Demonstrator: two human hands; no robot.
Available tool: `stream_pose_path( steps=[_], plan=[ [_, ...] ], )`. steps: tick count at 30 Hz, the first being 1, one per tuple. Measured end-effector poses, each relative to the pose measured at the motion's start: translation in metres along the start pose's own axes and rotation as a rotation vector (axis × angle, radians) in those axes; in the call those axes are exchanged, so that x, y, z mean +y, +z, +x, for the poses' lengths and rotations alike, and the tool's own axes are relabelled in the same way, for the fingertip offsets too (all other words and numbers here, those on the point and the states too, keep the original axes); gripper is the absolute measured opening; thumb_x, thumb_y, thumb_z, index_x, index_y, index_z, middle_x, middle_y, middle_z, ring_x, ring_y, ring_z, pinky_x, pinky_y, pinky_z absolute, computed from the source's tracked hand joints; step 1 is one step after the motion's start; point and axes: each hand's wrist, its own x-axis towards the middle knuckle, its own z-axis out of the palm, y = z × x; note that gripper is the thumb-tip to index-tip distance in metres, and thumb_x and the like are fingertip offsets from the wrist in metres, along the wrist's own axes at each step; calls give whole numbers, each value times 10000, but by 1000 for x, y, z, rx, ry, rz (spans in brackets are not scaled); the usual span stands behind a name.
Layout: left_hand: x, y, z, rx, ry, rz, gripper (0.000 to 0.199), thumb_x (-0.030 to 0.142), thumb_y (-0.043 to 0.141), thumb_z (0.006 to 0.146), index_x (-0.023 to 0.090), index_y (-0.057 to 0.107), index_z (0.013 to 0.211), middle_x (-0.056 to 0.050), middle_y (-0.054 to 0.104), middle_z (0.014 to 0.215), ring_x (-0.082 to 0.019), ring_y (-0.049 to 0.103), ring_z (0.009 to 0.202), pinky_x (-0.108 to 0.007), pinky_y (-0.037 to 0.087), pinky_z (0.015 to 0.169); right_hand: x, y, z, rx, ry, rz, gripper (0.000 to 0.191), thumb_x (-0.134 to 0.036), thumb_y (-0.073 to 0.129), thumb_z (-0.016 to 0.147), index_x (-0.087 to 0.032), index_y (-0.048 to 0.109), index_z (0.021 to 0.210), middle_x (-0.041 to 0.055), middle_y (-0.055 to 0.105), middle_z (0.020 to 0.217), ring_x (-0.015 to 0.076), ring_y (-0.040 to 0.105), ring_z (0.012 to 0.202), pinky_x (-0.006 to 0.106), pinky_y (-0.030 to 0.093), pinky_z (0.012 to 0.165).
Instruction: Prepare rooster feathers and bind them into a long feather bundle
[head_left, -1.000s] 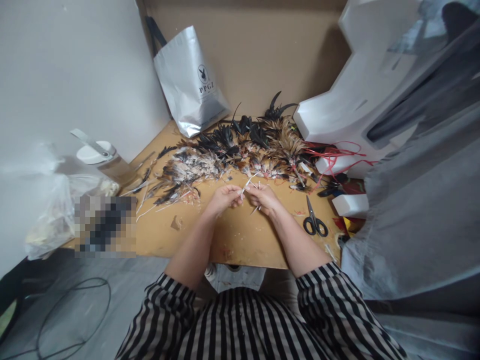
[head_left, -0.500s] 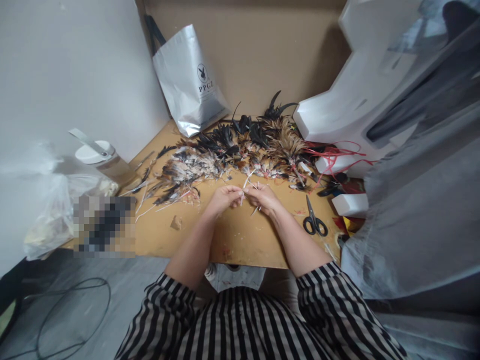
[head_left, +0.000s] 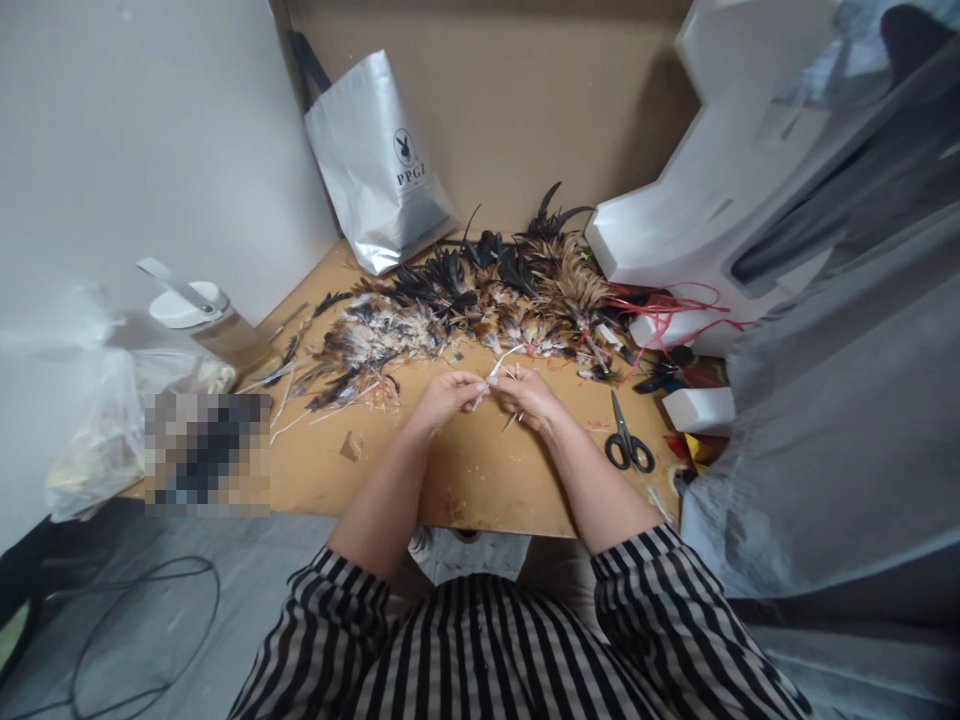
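Fingertips of my left hand [head_left: 453, 394] and my right hand [head_left: 531, 396] meet over the middle of the table, both pinched on a thin white strip [head_left: 507, 356]. Its upper end curves up and to the right, and a short tail shows below my left fingers. A slim, dark-tipped tool [head_left: 513, 420] sticks out beneath my right hand; its kind cannot be made out. Just beyond my hands lies a long heap of feathers [head_left: 397, 325], brown, black and pale, some tied in bunches with red string. Black-handled scissors [head_left: 628, 440] lie to the right of my right forearm.
A silver bag [head_left: 375, 160] leans on the back wall. At left stand a lidded bottle [head_left: 217, 325] and a clear plastic bag [head_left: 105, 430]. Red cord [head_left: 667, 310] lies by the white machine [head_left: 645, 230] at right, beside hanging grey cloth [head_left: 840, 440].
The white strip's upper end has bent over further to the right, and its lower tail has tilted left. My hands stay nearly in place, still pinching.
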Motion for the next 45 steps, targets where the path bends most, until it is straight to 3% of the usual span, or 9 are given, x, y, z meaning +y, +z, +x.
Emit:
stream_pose_path(
  steps=[10, 22, 30, 38, 45],
  plan=[
    [-2, -1, 0, -48, 15, -36, 268, 306, 741, 570, 126, 587, 697, 27, 524, 503, -60, 443, 460, -202, 307, 488, 1, -6, 1, -79, 50, 132, 301, -274, 735, 587, -166, 455, 605, -121, 254, 421, 4, 155, 350, 153, 81, 346],
    [-5, 1, 0, -48, -53, -82, 328, 309, 778, 520, 122, 603, 725, 23, 521, 500, -54, 428, 437, -194, 272, 454, 1, -5, 1, -24, -1, 114, 264, -260, 741, 566, -162, 536, 700, -109, 330, 424, 6, 195, 340, 159, 98, 349],
    [-5, 0, -1, -53, -75, -79, 330, 323, 769, 541, 129, 585, 734, 21, 528, 509, -48, 424, 421, -187, 265, 437, 2, -8, 4, 31, -10, 177, 280, -294, 748, 583, -155, 512, 641, -100, 338, 439, 1, 160, 348, 166, 77, 340],
    [-6, -2, 0, -93, -57, -60, 308, 353, 731, 606, 120, 618, 772, -9, 574, 600, -48, 463, 459, -185, 310, 464, 1, -5, 0, -35, 8, 80, 262, -305, 739, 593, -150, 534, 646, -107, 306, 400, 9, 184, 340, 165, 99, 345],
    [-3, -2, -1, -64, -101, -102, 302, 299, 768, 552, 114, 604, 725, 15, 534, 556, -32, 425, 438, -167, 293, 447, 4, -7, 1, -106, 26, 67, 247, -303, 724, 619, -146, 536, 654, -110, 290, 410, 8, 168, 350, 162, 97, 345]
  ],
)
